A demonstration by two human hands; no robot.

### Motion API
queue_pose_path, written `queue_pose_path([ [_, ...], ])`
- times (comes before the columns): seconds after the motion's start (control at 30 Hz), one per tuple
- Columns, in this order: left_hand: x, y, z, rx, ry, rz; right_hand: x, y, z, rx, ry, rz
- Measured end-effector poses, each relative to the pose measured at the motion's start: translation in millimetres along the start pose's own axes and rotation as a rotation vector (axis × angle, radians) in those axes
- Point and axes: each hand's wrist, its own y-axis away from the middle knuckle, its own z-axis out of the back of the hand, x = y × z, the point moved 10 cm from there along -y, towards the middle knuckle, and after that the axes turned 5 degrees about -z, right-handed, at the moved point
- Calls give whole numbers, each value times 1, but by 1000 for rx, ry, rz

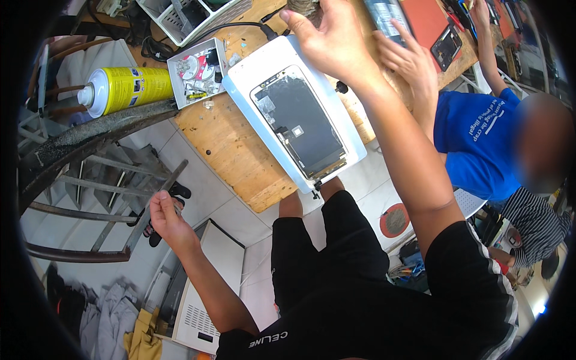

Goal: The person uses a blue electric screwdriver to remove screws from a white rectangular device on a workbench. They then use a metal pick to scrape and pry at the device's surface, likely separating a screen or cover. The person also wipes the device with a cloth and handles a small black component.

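Note:
A phone screen assembly (303, 129), with a dark panel and a light frame, lies on a pale blue and white slab-shaped device (259, 67) at the table's near edge. At the top edge of the picture my right hand (336, 42) reaches past it, thumb and fingers around a round grey-brown thing (306, 8); the fingertips are partly cut off. Away from the table, low at the left, my left hand (171, 221) is raised with its fingers closed. Something small and greyish shows at those fingers, too small to name.
Left of the device are a white box of small parts (174, 66), a yellow spray can (137, 90) and a white basket (180, 39). A co-worker's hand (414, 63) touches a clear packet (387, 18) beside a dark phone part (446, 48). A metal rack (90, 255) stands left.

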Motion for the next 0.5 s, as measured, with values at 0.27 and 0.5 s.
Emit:
queue_pose_path([
  [0.27,4,2,-6,56,-26,13,-34,16,5,66,-455,-227],
  [0.5,2,3,-8,32,-33,12,-46,50,2,208,-429,-161],
])
